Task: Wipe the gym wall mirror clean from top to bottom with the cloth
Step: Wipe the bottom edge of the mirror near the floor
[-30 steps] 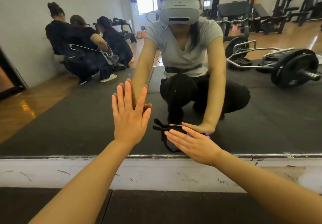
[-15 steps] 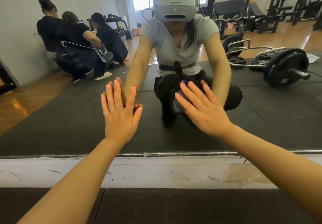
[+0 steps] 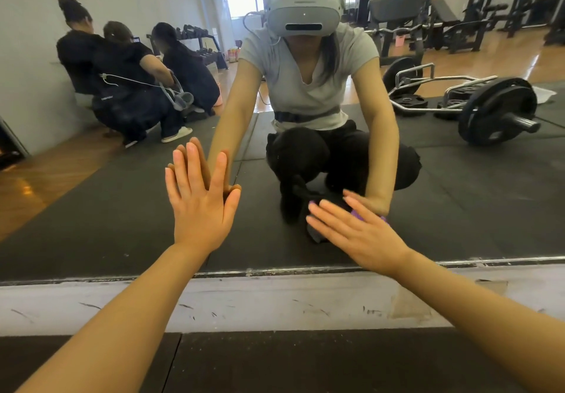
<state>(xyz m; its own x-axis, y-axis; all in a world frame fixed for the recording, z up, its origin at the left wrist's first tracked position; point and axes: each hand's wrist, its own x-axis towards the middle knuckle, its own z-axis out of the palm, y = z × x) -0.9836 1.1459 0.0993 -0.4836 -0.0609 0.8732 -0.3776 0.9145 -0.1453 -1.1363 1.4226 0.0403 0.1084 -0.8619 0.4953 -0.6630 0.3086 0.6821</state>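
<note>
Low on the mirror (image 3: 91,209), near its bottom edge, right hand (image 3: 360,233) presses the dark cloth (image 3: 318,233) flat with straight fingers; left hand (image 3: 198,206) lies flat on glass, fingers spread, holding nothing.

Wall mirror (image 3: 458,194): large, fills upper two thirds of frame, lower edge on metal strip above scuffed white ledge.

Cloth (image 3: 316,233): dark with purple patches, bunched, pressed flat against glass at lower centre-right, mostly hidden under right hand (image 3: 360,233).
</note>
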